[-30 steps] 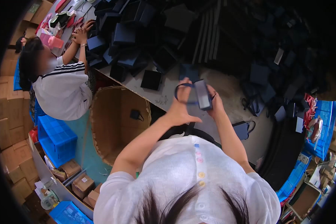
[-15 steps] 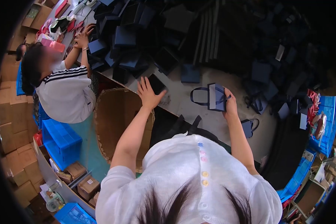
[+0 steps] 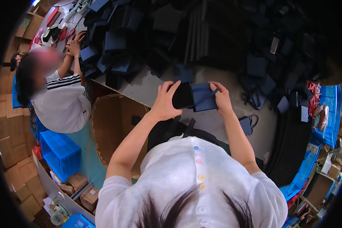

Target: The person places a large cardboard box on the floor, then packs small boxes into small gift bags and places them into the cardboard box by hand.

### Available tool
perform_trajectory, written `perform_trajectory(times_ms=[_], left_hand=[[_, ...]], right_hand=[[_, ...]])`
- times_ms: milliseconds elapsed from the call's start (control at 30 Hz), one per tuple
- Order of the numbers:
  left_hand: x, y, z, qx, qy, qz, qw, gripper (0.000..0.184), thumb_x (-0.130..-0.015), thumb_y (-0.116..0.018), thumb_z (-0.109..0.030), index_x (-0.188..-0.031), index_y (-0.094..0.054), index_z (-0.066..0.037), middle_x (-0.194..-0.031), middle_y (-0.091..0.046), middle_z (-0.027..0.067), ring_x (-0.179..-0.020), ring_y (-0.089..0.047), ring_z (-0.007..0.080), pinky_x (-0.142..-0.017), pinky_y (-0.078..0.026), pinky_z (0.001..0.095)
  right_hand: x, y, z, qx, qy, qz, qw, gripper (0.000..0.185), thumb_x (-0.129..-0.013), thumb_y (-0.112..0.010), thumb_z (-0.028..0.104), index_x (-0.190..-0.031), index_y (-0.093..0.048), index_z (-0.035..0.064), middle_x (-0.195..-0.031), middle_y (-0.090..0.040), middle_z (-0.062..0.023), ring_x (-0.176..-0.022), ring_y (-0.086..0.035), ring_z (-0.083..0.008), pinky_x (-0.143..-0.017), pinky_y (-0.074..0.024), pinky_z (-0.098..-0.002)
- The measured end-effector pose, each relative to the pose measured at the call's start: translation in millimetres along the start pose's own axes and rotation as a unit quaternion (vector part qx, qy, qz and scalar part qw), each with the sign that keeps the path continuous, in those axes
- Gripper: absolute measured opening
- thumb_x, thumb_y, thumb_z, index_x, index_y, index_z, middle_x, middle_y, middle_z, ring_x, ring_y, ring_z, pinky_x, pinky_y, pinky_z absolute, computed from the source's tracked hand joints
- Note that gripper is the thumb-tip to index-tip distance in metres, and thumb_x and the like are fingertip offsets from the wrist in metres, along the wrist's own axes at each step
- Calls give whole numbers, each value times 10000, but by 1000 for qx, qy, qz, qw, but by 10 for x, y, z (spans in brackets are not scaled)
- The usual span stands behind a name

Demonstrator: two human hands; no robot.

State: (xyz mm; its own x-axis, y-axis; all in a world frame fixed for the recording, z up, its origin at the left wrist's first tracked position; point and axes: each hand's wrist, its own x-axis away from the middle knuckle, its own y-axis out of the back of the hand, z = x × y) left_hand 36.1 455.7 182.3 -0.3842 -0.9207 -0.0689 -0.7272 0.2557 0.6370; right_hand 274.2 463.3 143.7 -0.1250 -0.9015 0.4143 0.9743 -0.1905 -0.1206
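Observation:
My left hand (image 3: pixel 166 102) is closed around a black box (image 3: pixel 183 95), thumb below and fingers above, with the box's dark face toward me. In my right hand (image 3: pixel 221 98) is a small navy gift bag (image 3: pixel 204 99), pinched at its right side near a ribbon handle. The box's right edge meets the bag's left edge; whether it reaches inside the bag I cannot tell. Both are held in front of my chest over the grey table (image 3: pixel 231 85). A navy box (image 3: pixel 184 72) lies just behind them on the table.
Navy boxes (image 3: pixel 116 40) are piled at the back left, and more bags and boxes lie right. Another small bag (image 3: pixel 247 124) rests beside my right forearm. A large cardboard carton (image 3: pixel 116 125) stands below left. A co-worker (image 3: pixel 62 102) sits left, near a blue crate (image 3: pixel 60 152).
My left hand has picked the black box up from the table and moved right. My right hand has brought the gift bag left, turning it, so the two now meet.

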Motion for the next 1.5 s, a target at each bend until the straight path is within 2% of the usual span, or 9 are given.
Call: perform_trajectory(times_ms=[433, 567, 667, 800, 900, 1000, 1033, 1233, 1500], left_hand=[[110, -133, -137, 9, -14, 96, 995, 883, -525, -741, -118, -1342, -413, -48, -1253, -361, 156, -1131, -363, 371, -1007, -381, 421], [92, -305, -65, 377, 82, -67, 920, 757, -762, -628, -131, -1440, -299, -56, -1485, -199, 147, -1393, -172, 304, -1126, -194, 364], [90, -464, -134, 221, 46, -46, 973, 548, -880, -535, -120, -1399, -371, -50, -1438, -322, 157, -1360, -279, 282, -1114, -211, 346], [444, -114, 218, 176, 147, -113, 967, 396, -812, -568, 7, -1206, -576, -31, -1274, -513, 138, -1225, -465, 275, -1043, -338, 332], [1121, 322, 936, 28, 223, -209, 952, 410, -828, -607, -78, -1233, -556, -36, -1293, -504, 151, -1232, -458, 287, -1045, -339, 349], [1722, 395, 1671, -363, 387, -236, 814, 486, -817, -649, -283, -1224, -565, -32, -1289, -520, 187, -1160, -514, 321, -998, -401, 380], [1716, 443, 1696, -365, 398, -241, 807, 486, -817, -649, -283, -1224, -565, -32, -1289, -520, 187, -1160, -514, 321, -998, -401, 380], [821, 99, 762, 141, 269, -178, 936, 469, -760, -711, -167, -1186, -588, -16, -1189, -593, 164, -1108, -571, 261, -932, -458, 345], [-82, -732, -108, 604, 195, 215, 742, 736, -777, -705, -125, -1420, -350, -83, -1358, -453, 104, -1241, -441, 220, -1034, -371, 346]], right_hand=[[106, 142, -233, 17, -7, 41, 999, 205, -942, -569, 223, -1037, -608, 47, -895, -583, -19, -826, -504, -103, -752, -420, -236], [301, -145, -440, 155, 54, -25, 986, 249, -992, -452, 281, -1068, -553, 67, -922, -553, -56, -883, -501, -156, -802, -423, -292], [542, -499, -353, 102, 60, 3, 993, 214, -989, -428, 226, -1093, -498, 54, -964, -539, -97, -937, -492, -172, -848, -410, -304], [419, -203, -64, 360, 202, 299, 861, 888, -736, -743, 331, -1437, -278, 46, -1396, -371, -218, -1283, -370, -354, -1082, -290, -401], [-296, 587, 433, 506, 290, -150, 798, 688, -671, -686, 169, -1307, -466, 27, -1358, -430, -201, -1266, -394, -367, -1067, -310, -442], [-1099, 1596, 605, 577, 274, -389, 663, 869, -708, -768, 429, -1365, -356, 36, -1295, -469, -230, -1184, -461, -395, -984, -393, -451], [-1407, 1986, 529, 512, 281, -314, 748, 863, -713, -760, 467, -1368, -365, 68, -1331, -441, -233, -1215, -431, -405, -988, -393, -449], [-862, 1691, 655, 533, 163, -239, 795, 685, -727, -779, 381, -1276, -495, 87, -967, -650, -186, -873, -632, -280, -802, -496, -372], [202, 764, 134, 54, -19, 75, 996, 540, -813, -713, 139, -1271, -486, -36, -1073, -612, -94, -974, -573, -163, -889, -440, -283]])
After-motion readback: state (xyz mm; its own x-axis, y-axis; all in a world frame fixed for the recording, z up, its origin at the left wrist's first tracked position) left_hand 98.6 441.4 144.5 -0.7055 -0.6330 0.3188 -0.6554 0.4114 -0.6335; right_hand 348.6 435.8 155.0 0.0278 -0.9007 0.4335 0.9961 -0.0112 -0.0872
